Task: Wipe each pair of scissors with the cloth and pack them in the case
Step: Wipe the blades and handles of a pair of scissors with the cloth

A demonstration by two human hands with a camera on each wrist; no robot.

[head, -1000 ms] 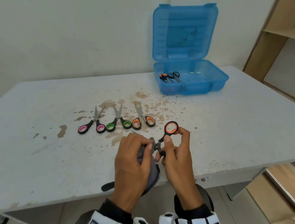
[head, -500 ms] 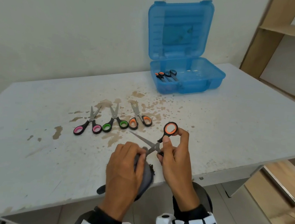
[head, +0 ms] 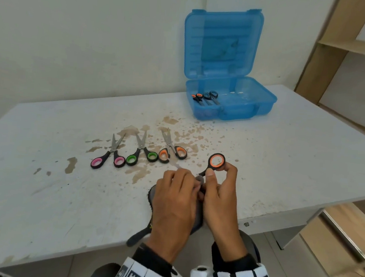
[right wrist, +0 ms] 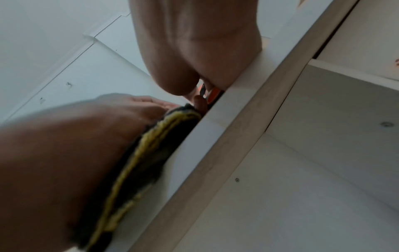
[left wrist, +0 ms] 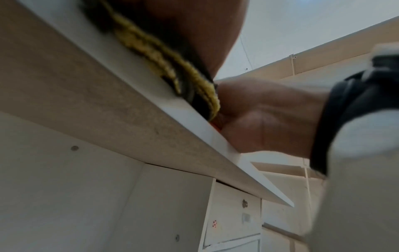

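My right hand grips orange-handled scissors by the handles, one ring sticking up above the thumb. My left hand holds a dark grey cloth with yellow stitching wrapped over the blades, which are almost hidden; a blade tip shows past the fingers. Three pairs lie in a row on the table: pink-handled scissors, green-handled scissors, orange-handled scissors. The open blue case stands at the back, two pairs of scissors in its left compartment.
The white table carries brown stains around the scissors. My hands work at its front edge. A wooden shelf unit stands at the right, past the table's corner. The case lid stands upright against the wall.
My left hand slid the cloth back up over the blades, which stuck out bare half a second ago. The right hand keeps its hold on the handles.
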